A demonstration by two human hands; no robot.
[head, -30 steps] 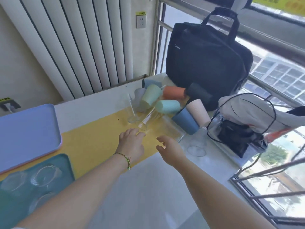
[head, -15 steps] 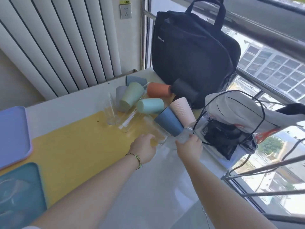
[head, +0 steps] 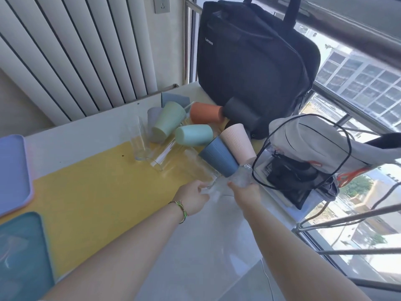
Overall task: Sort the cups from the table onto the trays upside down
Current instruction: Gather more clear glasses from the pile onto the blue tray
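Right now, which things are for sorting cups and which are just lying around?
For the job: clear tall glass cup in the left hand; clear bumpy glass cup in the right hand; blue ribbed plastic cup; lilac plastic tray; teal plastic tray.
Lying about: black laptop bag; white wall socket.

The only readable text is "Lenovo", printed on the black laptop bag [head: 256,68].

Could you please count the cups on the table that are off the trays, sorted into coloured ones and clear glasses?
Coloured cups: 8
Clear glasses: 4, one gripped by the left hand and one by the right hand
Total: 12
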